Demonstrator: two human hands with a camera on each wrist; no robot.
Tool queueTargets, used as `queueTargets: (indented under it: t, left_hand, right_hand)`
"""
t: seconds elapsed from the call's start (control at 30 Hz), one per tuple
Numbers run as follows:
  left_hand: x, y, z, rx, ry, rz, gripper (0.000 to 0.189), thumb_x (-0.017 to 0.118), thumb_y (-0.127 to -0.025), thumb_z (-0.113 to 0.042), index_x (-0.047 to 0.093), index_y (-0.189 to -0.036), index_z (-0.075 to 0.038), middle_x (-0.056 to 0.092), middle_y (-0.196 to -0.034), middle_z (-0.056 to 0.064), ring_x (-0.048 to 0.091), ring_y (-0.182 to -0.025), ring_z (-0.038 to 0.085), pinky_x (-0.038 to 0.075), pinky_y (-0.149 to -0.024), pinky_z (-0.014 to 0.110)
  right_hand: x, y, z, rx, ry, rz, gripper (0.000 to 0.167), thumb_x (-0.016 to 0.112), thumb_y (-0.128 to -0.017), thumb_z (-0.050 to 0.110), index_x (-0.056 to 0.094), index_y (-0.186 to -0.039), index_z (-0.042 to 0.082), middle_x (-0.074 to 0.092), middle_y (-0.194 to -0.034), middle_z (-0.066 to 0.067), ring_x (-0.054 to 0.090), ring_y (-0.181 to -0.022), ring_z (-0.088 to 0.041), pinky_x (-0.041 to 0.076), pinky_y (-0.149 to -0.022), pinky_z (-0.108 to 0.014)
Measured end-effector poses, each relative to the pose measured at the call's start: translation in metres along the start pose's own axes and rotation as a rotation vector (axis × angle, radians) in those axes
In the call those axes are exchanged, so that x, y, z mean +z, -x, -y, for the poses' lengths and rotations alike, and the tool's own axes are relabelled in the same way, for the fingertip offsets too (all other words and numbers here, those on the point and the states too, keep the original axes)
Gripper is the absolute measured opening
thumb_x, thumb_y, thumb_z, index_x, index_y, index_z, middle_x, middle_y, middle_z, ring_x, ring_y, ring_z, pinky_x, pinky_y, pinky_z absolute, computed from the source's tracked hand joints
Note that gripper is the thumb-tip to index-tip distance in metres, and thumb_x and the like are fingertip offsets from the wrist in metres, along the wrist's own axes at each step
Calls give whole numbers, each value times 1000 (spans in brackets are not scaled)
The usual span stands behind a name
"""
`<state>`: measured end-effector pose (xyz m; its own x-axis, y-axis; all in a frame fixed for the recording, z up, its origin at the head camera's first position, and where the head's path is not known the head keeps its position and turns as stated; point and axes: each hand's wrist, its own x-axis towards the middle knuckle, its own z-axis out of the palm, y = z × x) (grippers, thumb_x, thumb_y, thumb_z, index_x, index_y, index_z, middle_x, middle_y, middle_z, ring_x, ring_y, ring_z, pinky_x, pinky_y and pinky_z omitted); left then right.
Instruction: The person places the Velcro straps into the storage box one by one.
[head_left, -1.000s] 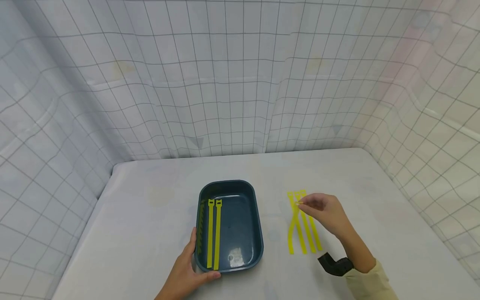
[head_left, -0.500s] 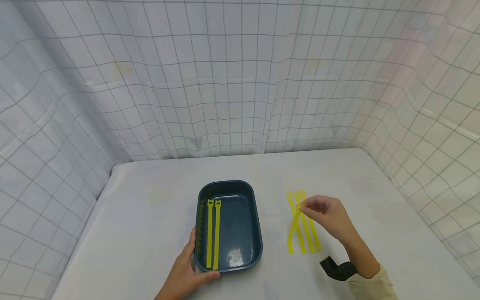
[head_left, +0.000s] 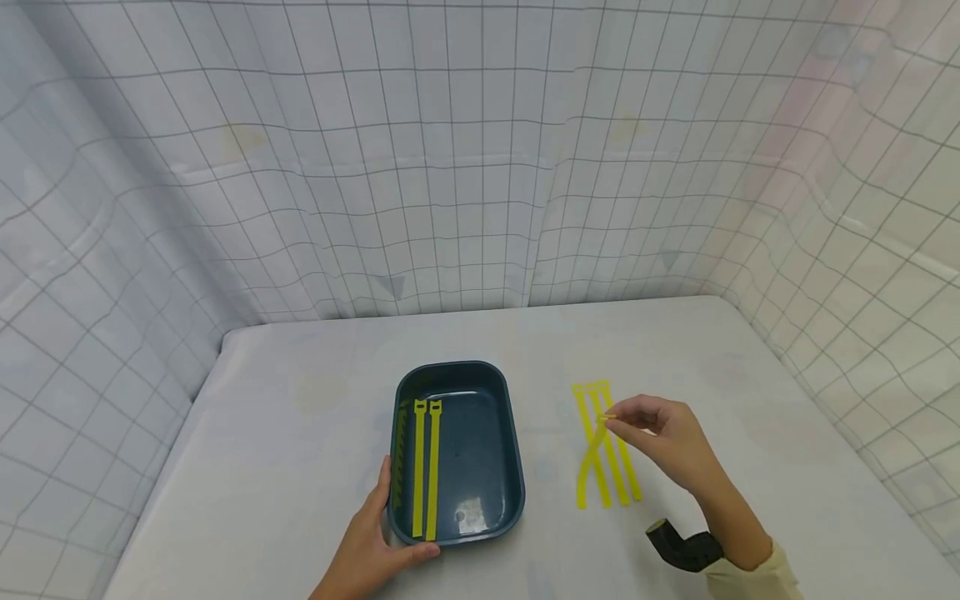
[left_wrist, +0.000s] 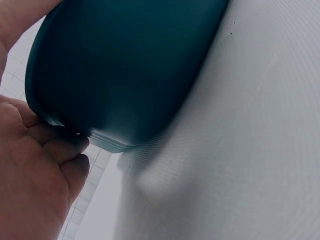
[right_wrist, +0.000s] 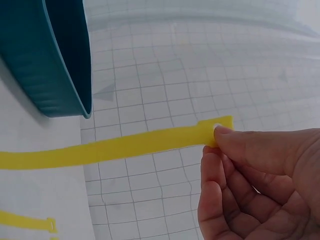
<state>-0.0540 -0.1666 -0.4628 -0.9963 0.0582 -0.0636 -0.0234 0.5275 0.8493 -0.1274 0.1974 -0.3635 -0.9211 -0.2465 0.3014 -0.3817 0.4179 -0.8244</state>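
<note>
My right hand (head_left: 667,437) pinches the slotted head of a yellow hook-and-loop cable tie (right_wrist: 125,142) between thumb and fingers. That end is raised; the tail slants down to the left, crossing over three more yellow cable ties (head_left: 627,475) spread on the table. My left hand (head_left: 367,533) grips the near left corner of a dark teal plastic tray (head_left: 480,458), thumb at the near rim and fingers along the left side. Two yellow cable ties (head_left: 419,475) lie side by side along the tray's left part, heads pointing away from me.
A white cloth-covered table (head_left: 300,400) carries everything. Behind it and at both sides hang white grid-patterned curtains (head_left: 465,183). A black band with a camera (head_left: 682,550) sits on my right wrist, low over the table.
My right hand has drawn slightly back towards me and to the right, bringing the head of the pinched cable tie along. The left hand and tray stay put.
</note>
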Motion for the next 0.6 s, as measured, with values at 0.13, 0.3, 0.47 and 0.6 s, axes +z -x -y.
queueTargets:
  t: [0.13,0.3,0.47,0.6]
  left_hand:
    - [0,0,1,-3,-6,1,126,84,-60,-43,1,-148,-6,12,-151,16,17,-134,35,22,-102,56]
    - [1,-1,3,-19,-5,4,126,84,-59,-44,1,-148,-6,10,-151,13,16,-135,33,22,-103,55]
    - [1,-2,3,-28,-2,5,127,84,-59,-44,1,-148,-7,10,-151,12,16,-135,33,21,-103,54]
    - [0,-2,3,-32,-5,7,127,84,-59,-44,1,-148,-7,10,-151,13,16,-135,33,21,-103,54]
  right_hand:
    - [-1,3,3,-9,5,-5,8,69,-82,8,68,-90,7,66,-83,-4,61,-73,-12,50,-63,-25]
    - [-3,6,10,-54,1,-31,10,70,-80,3,68,-89,8,66,-82,-5,61,-72,-13,50,-62,-25]
    - [-4,6,13,-68,17,-35,10,69,-80,3,68,-89,7,66,-81,-5,61,-71,-12,48,-62,-23]
    - [-5,7,13,-68,27,-35,9,69,-81,5,68,-89,8,66,-80,-5,61,-71,-12,48,-62,-23]
